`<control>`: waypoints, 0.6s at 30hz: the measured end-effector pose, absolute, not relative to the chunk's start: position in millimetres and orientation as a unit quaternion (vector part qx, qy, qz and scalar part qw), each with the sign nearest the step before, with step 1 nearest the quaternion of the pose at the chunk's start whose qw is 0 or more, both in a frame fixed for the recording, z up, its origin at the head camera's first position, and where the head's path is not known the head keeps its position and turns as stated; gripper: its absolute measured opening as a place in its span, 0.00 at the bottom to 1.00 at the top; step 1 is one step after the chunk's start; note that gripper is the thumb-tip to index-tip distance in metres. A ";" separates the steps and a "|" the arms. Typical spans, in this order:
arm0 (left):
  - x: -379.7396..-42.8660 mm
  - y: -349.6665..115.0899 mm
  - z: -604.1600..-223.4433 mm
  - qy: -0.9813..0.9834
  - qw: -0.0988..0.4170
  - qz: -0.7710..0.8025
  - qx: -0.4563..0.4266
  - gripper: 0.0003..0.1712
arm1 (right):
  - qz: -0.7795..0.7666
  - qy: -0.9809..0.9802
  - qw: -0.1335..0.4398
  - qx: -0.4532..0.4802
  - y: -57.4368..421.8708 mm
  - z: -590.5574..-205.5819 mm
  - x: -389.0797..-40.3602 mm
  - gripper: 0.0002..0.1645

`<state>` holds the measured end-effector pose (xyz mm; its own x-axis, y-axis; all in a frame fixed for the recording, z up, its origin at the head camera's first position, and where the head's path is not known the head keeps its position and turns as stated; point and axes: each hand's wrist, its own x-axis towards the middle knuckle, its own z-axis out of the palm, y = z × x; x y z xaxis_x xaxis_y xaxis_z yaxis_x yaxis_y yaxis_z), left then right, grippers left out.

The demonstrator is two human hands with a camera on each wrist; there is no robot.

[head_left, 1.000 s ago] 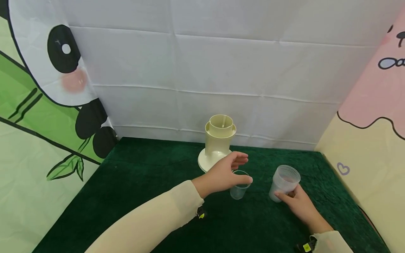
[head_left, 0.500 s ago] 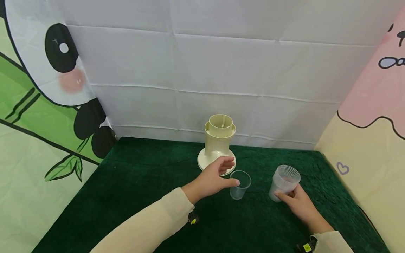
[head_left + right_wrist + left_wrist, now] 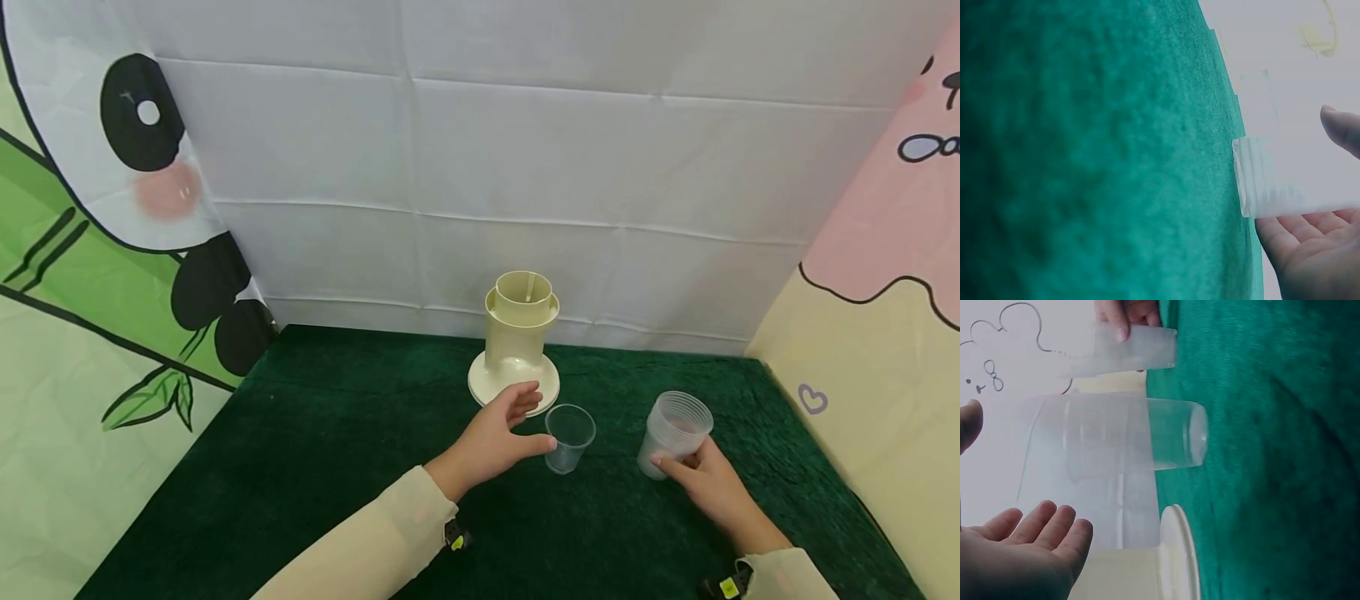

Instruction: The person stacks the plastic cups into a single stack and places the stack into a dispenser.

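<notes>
A single clear plastic cup [image 3: 570,439] stands upright on the green cloth. My left hand [image 3: 491,442] is just left of it, thumb and fingers spread apart and holding nothing. The left wrist view shows a gap between those fingers [image 3: 1054,534] and the cup [image 3: 1175,434]. On the right, a nested stack of clear plastic cups [image 3: 673,433] stands on the cloth, tilted slightly in view. My right hand [image 3: 708,483] holds the stack low down, thumb in front and fingers behind; most of those fingers are hidden in the head view.
A cream plastic stand [image 3: 519,346] with a round base and a double-walled tube is behind the left hand, near the back edge. Green velvety cloth [image 3: 360,417] covers the table. A white sheet [image 3: 465,167] hangs behind, with printed cartoon sheets at both sides.
My left hand has drawn back leftward and slightly toward me, off the single cup, which stays in place. My right hand and the stack have not visibly moved.
</notes>
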<state>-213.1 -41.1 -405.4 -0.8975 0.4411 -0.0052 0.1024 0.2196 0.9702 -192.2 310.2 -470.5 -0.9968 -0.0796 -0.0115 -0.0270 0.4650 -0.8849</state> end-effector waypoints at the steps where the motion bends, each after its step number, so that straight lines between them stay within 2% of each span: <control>1: -213.0 -41.0 -407.2 0.768 0.140 0.599 0.177 0.45 | -0.516 0.856 0.026 -0.031 310.5 -471.0 -192.8 0.50; 9: -215.8 -35.9 -425.2 0.765 0.142 0.606 0.169 0.42 | -0.515 0.856 0.026 -0.030 312.0 -472.1 -194.4 0.50; 18: -219.6 -27.5 -434.8 0.769 0.151 0.602 0.149 0.43 | -0.516 0.856 0.021 -0.035 309.6 -471.3 -193.2 0.49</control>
